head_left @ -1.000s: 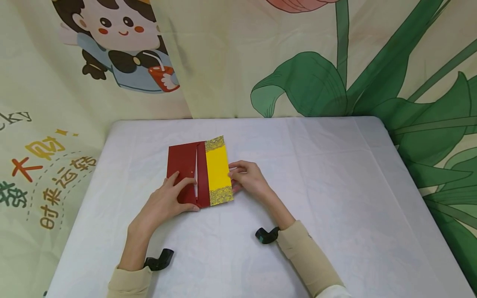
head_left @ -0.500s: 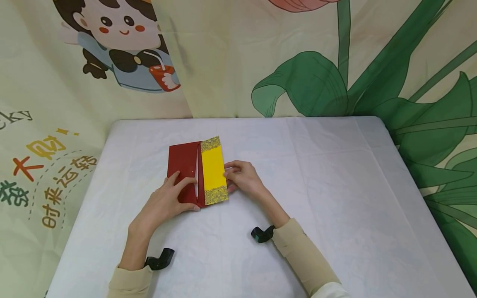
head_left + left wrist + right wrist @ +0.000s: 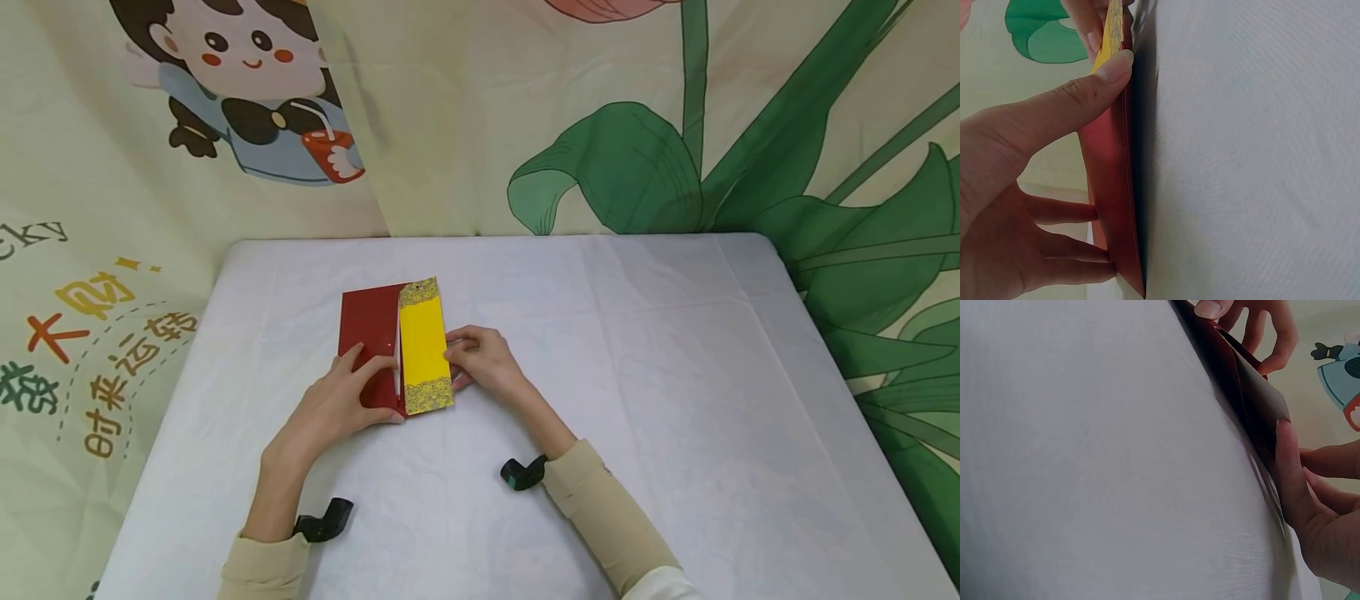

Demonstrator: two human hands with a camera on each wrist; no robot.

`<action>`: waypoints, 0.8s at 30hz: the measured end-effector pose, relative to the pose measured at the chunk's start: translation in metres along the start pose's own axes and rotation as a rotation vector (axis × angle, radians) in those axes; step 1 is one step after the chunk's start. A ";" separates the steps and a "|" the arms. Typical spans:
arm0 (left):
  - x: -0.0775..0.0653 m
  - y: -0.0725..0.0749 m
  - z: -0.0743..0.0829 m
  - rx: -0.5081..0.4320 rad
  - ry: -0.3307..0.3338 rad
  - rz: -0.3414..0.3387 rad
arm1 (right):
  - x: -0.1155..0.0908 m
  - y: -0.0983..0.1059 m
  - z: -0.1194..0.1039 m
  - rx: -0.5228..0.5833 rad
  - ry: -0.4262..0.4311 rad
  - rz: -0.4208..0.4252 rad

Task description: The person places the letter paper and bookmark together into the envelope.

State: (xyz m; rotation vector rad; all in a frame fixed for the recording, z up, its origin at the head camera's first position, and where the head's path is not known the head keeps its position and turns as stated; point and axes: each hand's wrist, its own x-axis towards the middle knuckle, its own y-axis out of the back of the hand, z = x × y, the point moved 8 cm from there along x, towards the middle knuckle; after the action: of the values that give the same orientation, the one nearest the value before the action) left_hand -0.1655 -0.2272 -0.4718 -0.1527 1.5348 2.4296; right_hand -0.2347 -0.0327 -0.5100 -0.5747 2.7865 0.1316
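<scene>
A dark red paper envelope (image 3: 367,312) lies on the white-covered table, with a narrow pale slit along its middle. To the right of that slit is a yellow panel (image 3: 424,343) with gold lace-like bands at both ends, its right side a little raised. My left hand (image 3: 330,407) rests on the red part, fingers spread over its face and thumb at the near edge by the slit. My right hand (image 3: 486,360) pinches the yellow panel's right edge between thumb and fingers. In the right wrist view, the right thumb (image 3: 1290,465) lies against this panel.
The white tablecloth (image 3: 675,400) spreads around the envelope. Behind the table hangs a printed curtain (image 3: 442,125) with a cartoon figure and green leaves. Black wrist cameras sit at the left cuff (image 3: 326,521) and right cuff (image 3: 523,473).
My right hand has moved left, bringing the yellow panel with it toward the slit. The red strip between slit and panel has narrowed to almost nothing. My left hand has stayed in place.
</scene>
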 end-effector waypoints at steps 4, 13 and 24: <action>0.000 0.000 0.000 0.004 0.001 -0.001 | 0.002 -0.003 0.002 0.013 -0.009 -0.004; 0.000 0.000 0.001 0.003 0.008 -0.007 | 0.001 -0.010 0.000 0.023 0.010 -0.014; -0.001 0.001 0.000 -0.004 0.001 -0.003 | 0.003 -0.018 0.001 0.033 0.004 -0.010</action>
State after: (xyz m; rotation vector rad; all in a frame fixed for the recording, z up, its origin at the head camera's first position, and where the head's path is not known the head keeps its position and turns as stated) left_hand -0.1648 -0.2272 -0.4709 -0.1572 1.5288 2.4312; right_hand -0.2302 -0.0505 -0.5124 -0.5811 2.7834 0.0828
